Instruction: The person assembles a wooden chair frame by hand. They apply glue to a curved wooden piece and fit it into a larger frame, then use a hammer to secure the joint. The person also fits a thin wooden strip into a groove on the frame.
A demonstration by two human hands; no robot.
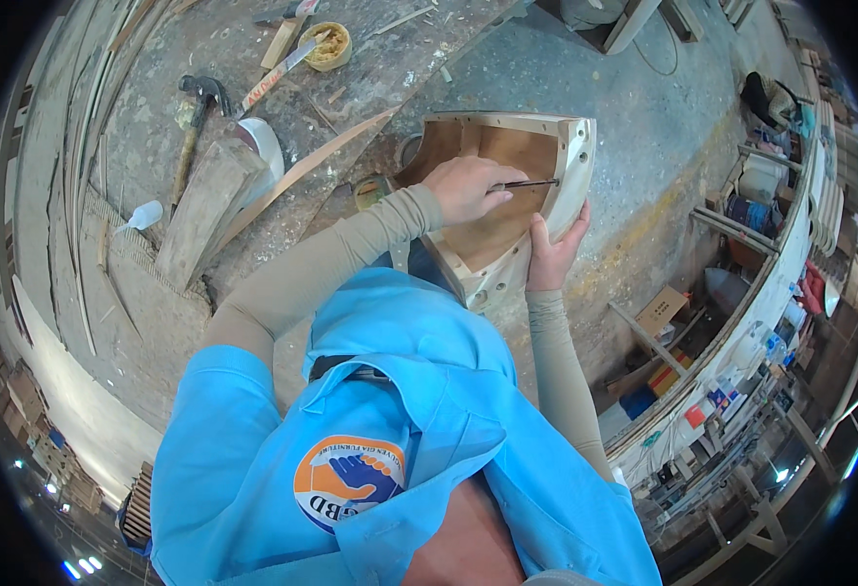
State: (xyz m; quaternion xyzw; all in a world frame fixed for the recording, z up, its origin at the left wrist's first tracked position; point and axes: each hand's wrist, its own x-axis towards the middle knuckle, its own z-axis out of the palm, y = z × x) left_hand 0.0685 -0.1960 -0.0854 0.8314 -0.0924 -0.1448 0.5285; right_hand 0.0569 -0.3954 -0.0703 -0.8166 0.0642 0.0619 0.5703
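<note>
Wooden frame (507, 210) sits at 12 o'clock from the body on the bench (400, 68); left hand (466, 188) is closed around a thin tool (531, 183) poked at its inner right wall, right hand (553, 249) clamps the frame's right edge. Hammer (195, 127), glue pot (326, 44), white bottle (141, 216) and wood block (204, 210) lie at 10 o'clock.

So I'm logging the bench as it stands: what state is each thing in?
Left hand: gripping a thin tool, tip at the frame's side wall.
Right hand: clasping the frame's outer edge.
Wooden frame: open side up, tilted.
Hammer: lying flat, untouched.
Glue tub: open.
White squeeze bottle: lying on its side.
</note>
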